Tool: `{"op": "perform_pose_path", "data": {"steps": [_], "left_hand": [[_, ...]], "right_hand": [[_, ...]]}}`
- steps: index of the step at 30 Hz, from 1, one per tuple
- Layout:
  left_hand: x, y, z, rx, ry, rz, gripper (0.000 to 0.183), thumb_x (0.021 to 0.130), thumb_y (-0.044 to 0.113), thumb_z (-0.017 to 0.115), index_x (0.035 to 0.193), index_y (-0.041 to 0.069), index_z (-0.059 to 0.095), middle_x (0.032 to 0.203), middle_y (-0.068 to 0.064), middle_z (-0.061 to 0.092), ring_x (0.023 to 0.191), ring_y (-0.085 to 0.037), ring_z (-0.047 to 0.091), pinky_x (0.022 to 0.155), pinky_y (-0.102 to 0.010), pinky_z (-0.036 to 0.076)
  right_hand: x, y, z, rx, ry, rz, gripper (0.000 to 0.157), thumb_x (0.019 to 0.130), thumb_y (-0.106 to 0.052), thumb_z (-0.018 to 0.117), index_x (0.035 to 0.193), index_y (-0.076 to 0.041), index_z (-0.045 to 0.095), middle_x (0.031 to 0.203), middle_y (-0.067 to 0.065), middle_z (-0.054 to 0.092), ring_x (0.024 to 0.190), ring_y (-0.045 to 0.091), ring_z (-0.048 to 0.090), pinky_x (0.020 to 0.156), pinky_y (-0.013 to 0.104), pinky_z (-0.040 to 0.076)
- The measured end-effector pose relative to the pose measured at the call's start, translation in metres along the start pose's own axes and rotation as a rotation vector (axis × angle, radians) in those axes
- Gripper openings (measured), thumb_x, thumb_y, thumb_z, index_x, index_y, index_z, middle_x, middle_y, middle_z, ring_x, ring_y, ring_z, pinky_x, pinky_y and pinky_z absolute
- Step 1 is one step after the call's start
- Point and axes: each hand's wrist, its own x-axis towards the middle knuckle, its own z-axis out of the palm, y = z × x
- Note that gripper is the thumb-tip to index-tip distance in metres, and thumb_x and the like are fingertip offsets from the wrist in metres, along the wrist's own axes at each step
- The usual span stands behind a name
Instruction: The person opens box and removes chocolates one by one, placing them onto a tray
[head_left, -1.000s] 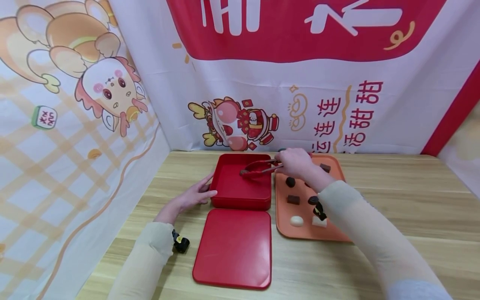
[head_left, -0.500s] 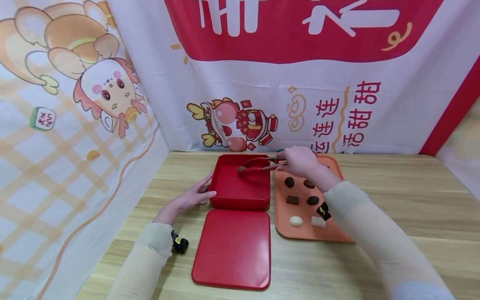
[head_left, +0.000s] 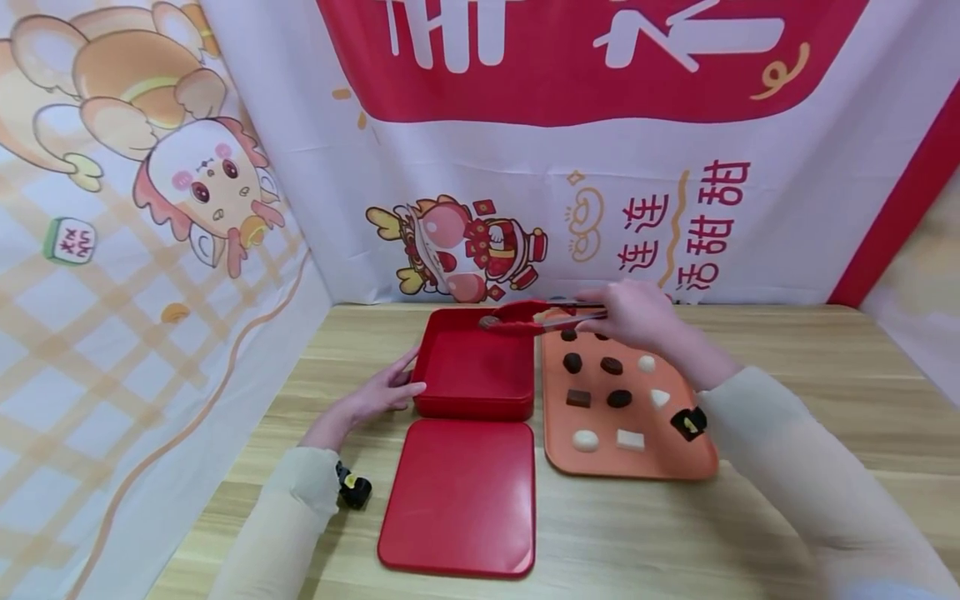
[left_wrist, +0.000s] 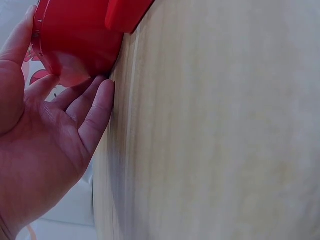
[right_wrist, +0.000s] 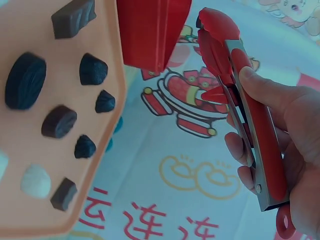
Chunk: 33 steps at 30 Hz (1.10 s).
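Note:
My right hand [head_left: 637,312] grips red-and-metal tongs [right_wrist: 260,135] by the handle. Their red heads [right_wrist: 217,40] are closed around a small dark chocolate [head_left: 489,322], mostly hidden by them in the right wrist view. In the head view the heads overlap the back part of the red square box [head_left: 472,358]. At the box's left side is my left hand [head_left: 381,392], fingers fairly straight against the wall and thumb near the front corner. The left wrist view shows its thumb [left_wrist: 22,37] up at the rim and its fingertips low beside the wall.
Right of the box lies an orange tray [head_left: 557,454] with several dark and white chocolates. A flat red lid [head_left: 457,500] lies in front of the box on the wooden table [head_left: 615,542]. A printed cloth [head_left: 450,150] hangs right behind the table.
My right hand has risen and moved right with the tongs, lifting the chocolate from inside the box toward its back edge. More of the tray now shows. My left hand stays at the box.

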Motion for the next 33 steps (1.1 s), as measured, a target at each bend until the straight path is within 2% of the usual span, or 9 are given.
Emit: {"op": "perform_pose_path", "data": {"steps": [4, 10, 13, 15, 17, 19, 26, 29, 33], "left_hand": [[0.0, 0.0, -0.001, 0.001, 0.001, 0.002, 0.079, 0.099, 0.025, 0.059, 0.158, 0.026, 0.006, 0.153, -0.029, 0.022, 0.133, -0.04, 0.037, 0.1, -0.051, 0.042], [-0.001, 0.0, -0.001, 0.008, 0.009, -0.004, 0.08, 0.098, 0.027, 0.06, 0.158, 0.025, 0.006, 0.153, -0.029, 0.022, 0.133, -0.041, 0.037, 0.1, -0.051, 0.042], [-0.001, 0.001, 0.0, 0.01, 0.016, -0.01, 0.08, 0.098, 0.027, 0.06, 0.158, 0.025, 0.008, 0.153, -0.029, 0.023, 0.133, -0.041, 0.038, 0.1, -0.051, 0.042], [0.0, 0.001, 0.0, 0.014, 0.016, -0.009, 0.079, 0.098, 0.027, 0.06, 0.158, 0.026, 0.008, 0.153, -0.028, 0.023, 0.133, -0.04, 0.038, 0.099, -0.051, 0.043], [0.0, 0.001, 0.0, 0.017, 0.014, -0.008, 0.079, 0.098, 0.027, 0.06, 0.158, 0.026, 0.008, 0.153, -0.028, 0.023, 0.133, -0.04, 0.037, 0.099, -0.05, 0.043], [-0.001, 0.001, -0.001, 0.018, 0.013, -0.008, 0.079, 0.099, 0.026, 0.059, 0.158, 0.025, 0.008, 0.153, -0.028, 0.023, 0.133, -0.041, 0.037, 0.1, -0.051, 0.042], [-0.001, 0.0, 0.0, 0.019, 0.003, -0.002, 0.078, 0.099, 0.026, 0.058, 0.158, 0.026, 0.007, 0.154, -0.029, 0.021, 0.134, -0.041, 0.035, 0.101, -0.052, 0.041], [0.001, -0.001, 0.0, 0.012, 0.005, -0.004, 0.078, 0.099, 0.026, 0.059, 0.158, 0.027, 0.008, 0.154, -0.028, 0.021, 0.135, -0.041, 0.035, 0.101, -0.051, 0.041], [0.001, 0.001, -0.001, 0.01, 0.005, -0.003, 0.079, 0.099, 0.026, 0.06, 0.158, 0.027, 0.007, 0.154, -0.029, 0.021, 0.135, -0.041, 0.034, 0.101, -0.051, 0.041]], "right_hand": [[-0.016, 0.003, -0.01, -0.001, 0.007, -0.003, 0.053, 0.084, -0.04, 0.077, 0.128, -0.014, 0.066, 0.084, 0.007, 0.072, 0.055, 0.016, 0.052, 0.045, 0.029, 0.036], [-0.043, 0.005, -0.025, 0.005, 0.015, -0.006, 0.051, 0.082, -0.035, 0.079, 0.126, -0.012, 0.067, 0.079, 0.004, 0.07, 0.054, 0.013, 0.051, 0.046, 0.029, 0.036], [-0.058, 0.008, -0.031, 0.012, 0.011, 0.003, 0.051, 0.081, -0.033, 0.08, 0.126, -0.013, 0.068, 0.064, -0.001, 0.062, 0.05, 0.014, 0.047, 0.047, 0.03, 0.035], [-0.068, 0.012, -0.034, 0.025, 0.008, 0.006, 0.052, 0.081, -0.034, 0.08, 0.126, -0.013, 0.067, 0.062, -0.005, 0.059, 0.052, 0.013, 0.046, 0.048, 0.03, 0.036], [-0.078, 0.016, -0.035, 0.037, 0.007, 0.002, 0.052, 0.08, -0.033, 0.081, 0.127, -0.014, 0.067, 0.064, -0.006, 0.06, 0.052, 0.012, 0.046, 0.048, 0.03, 0.036], [-0.086, 0.02, -0.036, 0.04, 0.017, -0.005, 0.052, 0.08, -0.031, 0.081, 0.126, -0.014, 0.067, 0.074, -0.003, 0.067, 0.053, 0.011, 0.046, 0.047, 0.03, 0.036], [-0.116, 0.034, -0.038, 0.052, 0.015, 0.036, 0.054, 0.078, -0.026, 0.083, 0.128, -0.014, 0.066, 0.066, -0.009, 0.062, 0.052, 0.008, 0.048, 0.047, 0.028, 0.038], [-0.128, 0.043, -0.037, 0.058, 0.012, 0.046, 0.052, 0.077, -0.025, 0.084, 0.124, -0.011, 0.068, 0.075, -0.008, 0.066, 0.058, 0.006, 0.052, 0.05, 0.028, 0.042], [-0.146, 0.057, -0.034, 0.056, 0.013, 0.063, 0.052, 0.075, -0.027, 0.085, 0.121, -0.009, 0.069, 0.074, -0.009, 0.065, 0.059, 0.006, 0.051, 0.049, 0.027, 0.042]]}}
